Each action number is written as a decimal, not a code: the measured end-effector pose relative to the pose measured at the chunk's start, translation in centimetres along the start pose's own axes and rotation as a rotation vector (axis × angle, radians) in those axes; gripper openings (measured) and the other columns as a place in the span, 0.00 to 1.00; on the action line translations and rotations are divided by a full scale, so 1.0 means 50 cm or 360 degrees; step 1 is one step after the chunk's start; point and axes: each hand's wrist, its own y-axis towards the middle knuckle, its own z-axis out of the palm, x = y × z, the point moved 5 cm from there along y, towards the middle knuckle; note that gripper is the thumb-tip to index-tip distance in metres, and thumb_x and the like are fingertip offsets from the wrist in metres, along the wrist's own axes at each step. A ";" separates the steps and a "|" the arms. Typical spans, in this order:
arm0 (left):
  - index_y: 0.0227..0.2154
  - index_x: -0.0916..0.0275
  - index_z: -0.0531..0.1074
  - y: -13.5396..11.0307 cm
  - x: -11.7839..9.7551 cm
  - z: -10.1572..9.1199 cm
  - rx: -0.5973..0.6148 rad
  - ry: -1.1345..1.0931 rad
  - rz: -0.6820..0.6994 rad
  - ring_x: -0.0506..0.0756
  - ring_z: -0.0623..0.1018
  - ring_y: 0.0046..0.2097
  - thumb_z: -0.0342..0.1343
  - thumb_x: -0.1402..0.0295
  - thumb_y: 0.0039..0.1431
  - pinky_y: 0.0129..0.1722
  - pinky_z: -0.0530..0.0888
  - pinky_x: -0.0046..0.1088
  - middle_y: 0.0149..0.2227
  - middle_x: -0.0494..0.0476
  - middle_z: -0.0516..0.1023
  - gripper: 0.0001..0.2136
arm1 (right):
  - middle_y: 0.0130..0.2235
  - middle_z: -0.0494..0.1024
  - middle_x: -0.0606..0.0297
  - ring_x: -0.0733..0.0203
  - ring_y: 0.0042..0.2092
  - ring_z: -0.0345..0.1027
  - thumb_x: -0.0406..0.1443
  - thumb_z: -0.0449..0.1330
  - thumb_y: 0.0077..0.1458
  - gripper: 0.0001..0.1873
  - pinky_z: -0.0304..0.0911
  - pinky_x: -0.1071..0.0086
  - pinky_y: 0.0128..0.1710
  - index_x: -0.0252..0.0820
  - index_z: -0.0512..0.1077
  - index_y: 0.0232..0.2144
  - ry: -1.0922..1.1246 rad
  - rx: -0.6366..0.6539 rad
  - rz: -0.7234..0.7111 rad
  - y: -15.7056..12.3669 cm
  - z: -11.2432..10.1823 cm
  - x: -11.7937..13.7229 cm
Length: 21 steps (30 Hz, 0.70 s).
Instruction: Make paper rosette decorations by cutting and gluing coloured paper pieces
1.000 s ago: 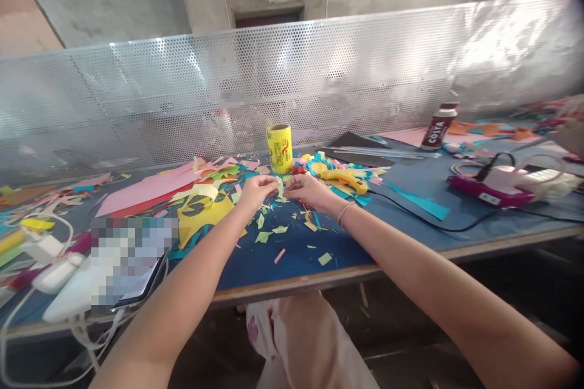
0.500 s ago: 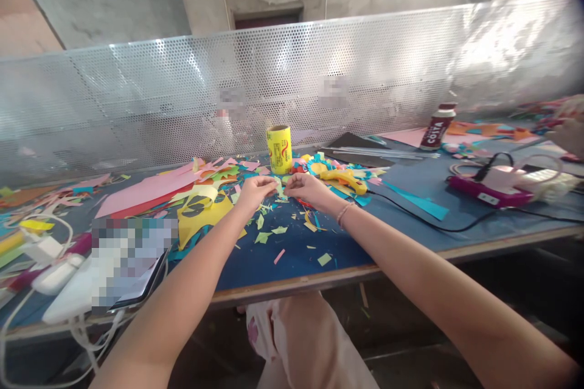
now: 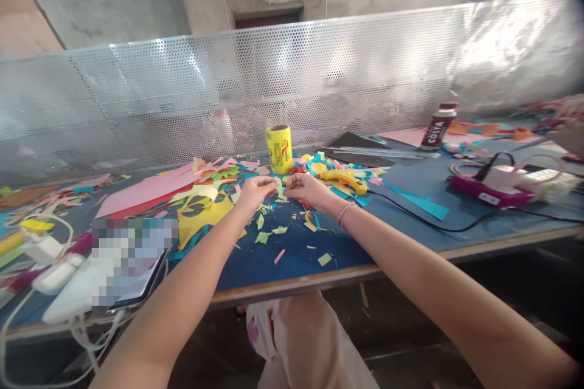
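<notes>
My left hand (image 3: 255,193) and my right hand (image 3: 311,191) meet over the middle of the table, fingertips pinched close together. Between them shows a small pale green piece of paper (image 3: 280,189), with both sets of fingers closed at its edges. Just behind stands a yellow printed tube (image 3: 280,149), upright. To the right of my right hand lies a yellow glue gun (image 3: 345,180) with a black cord. Yellow cut paper (image 3: 205,219) lies left of my left hand, and green paper scraps (image 3: 263,237) are scattered in front.
Pink paper sheets (image 3: 150,189) and a tablet-like device (image 3: 146,279) lie on the left. On the right are a brown bottle (image 3: 438,127), clear sticks (image 3: 378,152) and a purple power strip (image 3: 490,191). Another person's hand (image 3: 568,127) shows at the far right. A perforated metal screen (image 3: 182,103) stands behind.
My two hands and the pale green paper stay almost in the same place. The other person's hand at the far right has shifted slightly.
</notes>
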 end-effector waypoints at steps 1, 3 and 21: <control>0.24 0.66 0.74 0.000 0.000 0.001 0.0006 -0.0009 -0.0003 0.49 0.73 0.26 0.64 0.62 0.35 0.34 0.72 0.29 0.24 0.53 0.75 0.13 | 0.26 0.71 0.68 0.68 0.29 0.64 0.35 0.65 0.36 0.13 0.60 0.72 0.32 0.38 0.64 0.25 -0.0001 0.0004 -0.0003 0.000 0.000 -0.001; 0.24 0.66 0.74 0.000 0.001 0.002 0.0014 -0.0029 -0.0004 0.49 0.72 0.26 0.64 0.62 0.35 0.34 0.71 0.29 0.24 0.53 0.74 0.13 | 0.26 0.71 0.68 0.68 0.29 0.64 0.34 0.64 0.36 0.12 0.60 0.72 0.32 0.38 0.64 0.25 0.0001 0.0002 -0.0006 0.002 0.000 -0.003; 0.27 0.65 0.72 0.000 0.000 0.014 0.0134 -0.0021 0.0127 0.49 0.73 0.28 0.62 0.60 0.38 0.34 0.71 0.28 0.26 0.53 0.74 0.14 | 0.27 0.66 0.71 0.69 0.29 0.61 0.33 0.62 0.38 0.13 0.57 0.71 0.32 0.40 0.61 0.28 0.0111 -0.0019 -0.0124 0.004 0.011 0.002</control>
